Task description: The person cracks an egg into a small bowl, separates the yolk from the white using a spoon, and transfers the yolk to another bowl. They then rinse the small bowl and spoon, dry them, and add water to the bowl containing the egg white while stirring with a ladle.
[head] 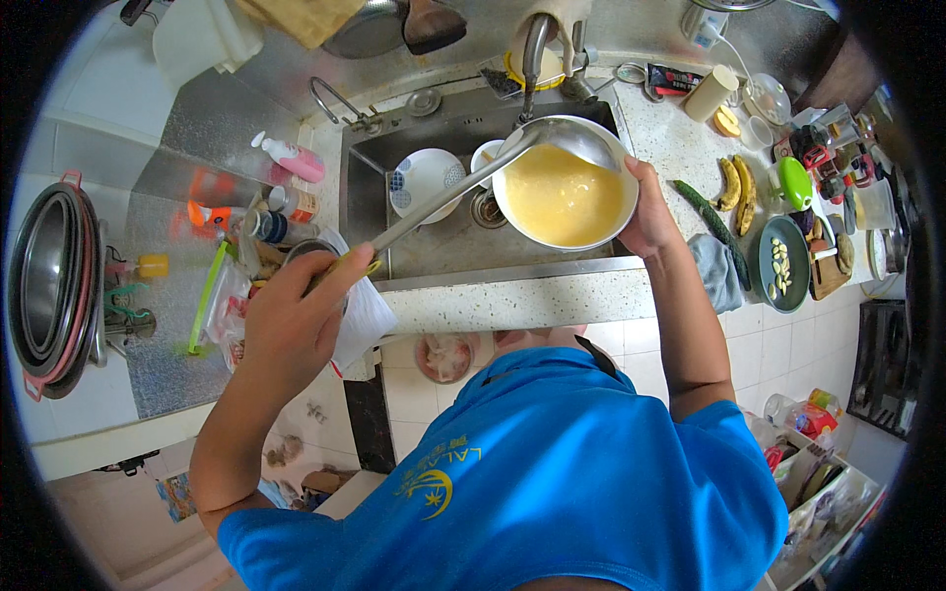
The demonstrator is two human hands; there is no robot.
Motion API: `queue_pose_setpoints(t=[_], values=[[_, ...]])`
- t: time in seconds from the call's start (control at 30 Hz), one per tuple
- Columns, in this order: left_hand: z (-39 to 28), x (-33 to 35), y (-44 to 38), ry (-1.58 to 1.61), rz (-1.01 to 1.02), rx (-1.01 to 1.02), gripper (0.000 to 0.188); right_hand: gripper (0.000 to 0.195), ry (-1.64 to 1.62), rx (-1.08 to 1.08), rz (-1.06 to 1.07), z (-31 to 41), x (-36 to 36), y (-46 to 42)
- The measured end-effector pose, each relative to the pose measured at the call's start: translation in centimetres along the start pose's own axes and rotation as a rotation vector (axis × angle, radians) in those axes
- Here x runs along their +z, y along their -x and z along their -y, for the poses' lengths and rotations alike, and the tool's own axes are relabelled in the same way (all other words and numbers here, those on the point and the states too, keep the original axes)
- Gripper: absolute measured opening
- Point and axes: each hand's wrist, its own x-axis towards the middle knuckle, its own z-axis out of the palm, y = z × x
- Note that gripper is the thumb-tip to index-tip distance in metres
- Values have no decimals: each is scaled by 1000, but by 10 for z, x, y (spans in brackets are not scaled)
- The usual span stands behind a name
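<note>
My left hand (295, 314) is closed around the end of a long metal ladle's handle (436, 205). The handle slants up and right across the sink, and the ladle's head (573, 139) lies over the far side of a white bowl (563, 247). Whether the head touches the liquid, I cannot tell. Pale yellow liquid (562, 203) with some froth fills much of the bowl. My right hand (649, 210) grips the bowl by its right rim, thumb on top, and holds it above the sink's right part.
Below, the steel sink (436, 255) contains a patterned plate (425, 185) and a small white bowl (482, 155). A faucet (533, 55) stands behind. Rightward on the counter are a cucumber (713, 221), bananas (745, 193), and a pan (777, 301) with pale slices. Bottles and bags crowd the left.
</note>
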Motion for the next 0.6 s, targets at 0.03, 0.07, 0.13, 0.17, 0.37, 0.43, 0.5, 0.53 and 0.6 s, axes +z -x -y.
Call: queue_pose_setpoints(t=[0.03, 0.07, 0.13, 0.17, 0.37, 0.43, 0.5, 0.53, 0.6], values=[[-2, 0, -3, -19, 26, -2, 56, 64, -3, 3, 10, 0, 0, 0], [-4, 0, -5, -22, 57, -19, 56, 64, -4, 3, 13, -1, 1, 1], [-7, -2, -9, -23, 131, -68, 56, 64, -2, 2, 18, -2, 1, 1], [-8, -4, -11, 2, 193, -105, 54, 63, 0, 2, 19, -2, 2, 1], [-8, -15, -23, 415, 442, -278, 51, 62, 46, 33, -10, -9, 2, 1], [-5, -18, -26, 640, 604, -392, 51, 62, 55, 49, 5, -11, 1, 0], [-4, -16, -26, 914, 669, -607, 50, 65, 45, 69, 39, -12, 1, 0], [-3, -15, -25, 1067, 690, -706, 50, 65, 59, 67, 15, -13, 2, 1], [-3, -11, -20, 1150, 674, -740, 49, 66, 90, 61, -32, -17, 6, 2]])
